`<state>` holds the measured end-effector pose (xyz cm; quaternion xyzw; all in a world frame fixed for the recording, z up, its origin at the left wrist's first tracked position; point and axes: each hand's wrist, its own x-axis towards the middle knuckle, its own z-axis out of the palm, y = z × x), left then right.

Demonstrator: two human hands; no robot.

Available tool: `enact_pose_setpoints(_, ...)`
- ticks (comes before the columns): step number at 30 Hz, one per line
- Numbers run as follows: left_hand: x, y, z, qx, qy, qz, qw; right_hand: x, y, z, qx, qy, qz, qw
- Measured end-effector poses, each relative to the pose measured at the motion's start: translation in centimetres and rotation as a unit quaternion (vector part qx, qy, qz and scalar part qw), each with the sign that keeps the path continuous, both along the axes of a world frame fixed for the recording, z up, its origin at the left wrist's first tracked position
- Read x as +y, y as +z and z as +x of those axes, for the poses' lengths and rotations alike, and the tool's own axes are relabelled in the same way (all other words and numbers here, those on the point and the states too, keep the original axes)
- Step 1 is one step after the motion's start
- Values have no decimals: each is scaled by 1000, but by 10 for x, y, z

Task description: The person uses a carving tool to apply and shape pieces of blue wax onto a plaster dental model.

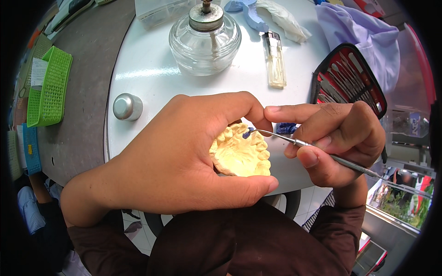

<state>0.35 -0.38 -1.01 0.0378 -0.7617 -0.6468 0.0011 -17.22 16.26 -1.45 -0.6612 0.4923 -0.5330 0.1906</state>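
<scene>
The white worktop (pixel 152 53) spreads under and beyond my hands. My left hand (pixel 172 147) is curled in a clasp; my right hand (pixel 340 133) is closed in a pinch. Beyond my right hand lies an open tool case (pixel 316 85); ahead of my left stands a glass lamp (pixel 202 50). My left fingers and thumb clasp the yellow tooth model (pixel 239 154). My right pinches a slim metal pick (pixel 301 143). A clear lighter (pixel 275 64) lies past my right fingertips, a metal cap (pixel 128 107) left of my left hand. A dark blue dab (pixel 248 133) sits at the pick's tip.
</scene>
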Motion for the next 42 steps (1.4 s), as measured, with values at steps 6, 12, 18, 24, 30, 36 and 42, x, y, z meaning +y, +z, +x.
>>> enact_pose_setpoints(6, 0, 3, 2, -2, 3, -6, 1000, 0, 1, 1, -1, 3, 1, 1000)
enact_pose_setpoints(12, 0, 1, 1, -4, 2, 4, 1000, 1, 1, 1, 3, 0, 2, 1000)
enact_pose_setpoints(18, -1, 2, 1, -4, -8, -6, 1000, 1, 1, 0, 9, 3, -3, 1000)
enact_pose_setpoints(24, -1, 2, 1, -4, -6, -5, 1000, 0, 1, 0, 13, 2, -7, 1000)
enact_pose_setpoints(30, -1, 2, 3, 4, -4, -14, 1000, 0, 3, 1, 22, 8, 2, 1000)
enact_pose_setpoints(36, -1, 0, 0, -11, -10, 13, 1000, 1, -1, 0, 14, -6, -13, 1000)
enact_pose_setpoints(42, 0, 2, -1, -13, -13, -3, 1000, 3, 6, 0, -47, -137, -22, 989)
